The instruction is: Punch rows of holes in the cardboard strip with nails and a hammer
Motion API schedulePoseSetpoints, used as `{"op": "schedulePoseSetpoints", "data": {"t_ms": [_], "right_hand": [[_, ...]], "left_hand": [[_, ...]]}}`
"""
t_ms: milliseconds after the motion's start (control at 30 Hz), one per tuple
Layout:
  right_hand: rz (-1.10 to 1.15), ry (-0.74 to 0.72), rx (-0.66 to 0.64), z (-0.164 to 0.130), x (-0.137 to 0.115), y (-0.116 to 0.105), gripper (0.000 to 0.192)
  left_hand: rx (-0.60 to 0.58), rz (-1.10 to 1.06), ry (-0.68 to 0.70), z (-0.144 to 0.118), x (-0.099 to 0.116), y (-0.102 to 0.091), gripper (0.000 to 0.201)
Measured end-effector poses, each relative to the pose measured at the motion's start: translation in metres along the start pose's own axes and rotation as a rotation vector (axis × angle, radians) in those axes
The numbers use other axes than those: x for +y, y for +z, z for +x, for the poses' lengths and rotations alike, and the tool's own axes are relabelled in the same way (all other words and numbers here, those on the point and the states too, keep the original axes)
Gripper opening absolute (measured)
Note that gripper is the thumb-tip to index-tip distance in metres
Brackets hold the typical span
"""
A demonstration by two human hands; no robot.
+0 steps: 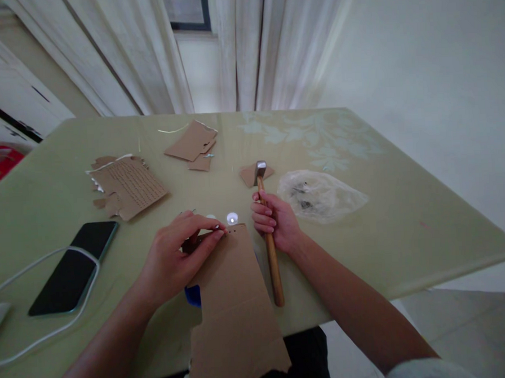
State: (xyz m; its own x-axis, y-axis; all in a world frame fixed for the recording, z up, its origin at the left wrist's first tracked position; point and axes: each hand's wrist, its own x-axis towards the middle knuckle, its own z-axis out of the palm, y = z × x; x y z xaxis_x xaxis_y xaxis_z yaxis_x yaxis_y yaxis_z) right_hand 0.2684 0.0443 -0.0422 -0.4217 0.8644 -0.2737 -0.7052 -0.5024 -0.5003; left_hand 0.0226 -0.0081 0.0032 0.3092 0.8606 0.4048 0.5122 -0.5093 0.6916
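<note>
A piece of brown cardboard (pixel 237 302) extends from the table out past its front edge, and several dark dots mark its far end. At that end my left hand (pixel 177 252) is closed in a pinch, thumb and forefinger around what looks like a small nail (pixel 217 227) with a shiny head. My right hand (pixel 279 218) is wrapped around the upper wooden handle of a hammer (pixel 274 267), just right of the cardboard. The hammer's metal head points away from me. Something blue (pixel 193 295) shows partly from under the cardboard's left side.
A clear plastic bag (pixel 324 196) with small dark things inside lies right of the hammer. Torn cardboard with writing (pixel 129 187) and cardboard scraps (pixel 193 141) lie farther back. At left are a phone (pixel 73 272) and a white cable (pixel 52 335). A bright round spot (pixel 232 219) shows beyond the cardboard.
</note>
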Motion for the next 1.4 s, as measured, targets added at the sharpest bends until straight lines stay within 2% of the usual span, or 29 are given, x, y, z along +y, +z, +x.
{"op": "schedulePoseSetpoints", "data": {"t_ms": [700,1000,1133,1267,1400], "right_hand": [[0.018,-0.002,0.002,0.0,0.0,0.0,0.025],[0.008,-0.005,0.007,0.002,0.0,0.0,0.021],[-0.026,-0.003,0.0,0.001,0.001,0.0,0.023],[-0.097,-0.023,-0.002,-0.001,-0.001,0.004,0.025],[-0.239,-0.117,-0.014,-0.004,-0.01,0.009,0.03]], "left_hand": [[0.007,0.009,0.045,-0.001,-0.002,0.001,0.008],[0.025,0.048,0.142,0.002,0.004,0.001,0.009],[-0.002,0.058,0.173,0.002,0.004,0.0,0.009],[-0.027,0.048,0.149,0.002,-0.002,0.001,0.008],[-0.029,0.004,0.115,0.003,-0.008,0.003,0.008]]}}
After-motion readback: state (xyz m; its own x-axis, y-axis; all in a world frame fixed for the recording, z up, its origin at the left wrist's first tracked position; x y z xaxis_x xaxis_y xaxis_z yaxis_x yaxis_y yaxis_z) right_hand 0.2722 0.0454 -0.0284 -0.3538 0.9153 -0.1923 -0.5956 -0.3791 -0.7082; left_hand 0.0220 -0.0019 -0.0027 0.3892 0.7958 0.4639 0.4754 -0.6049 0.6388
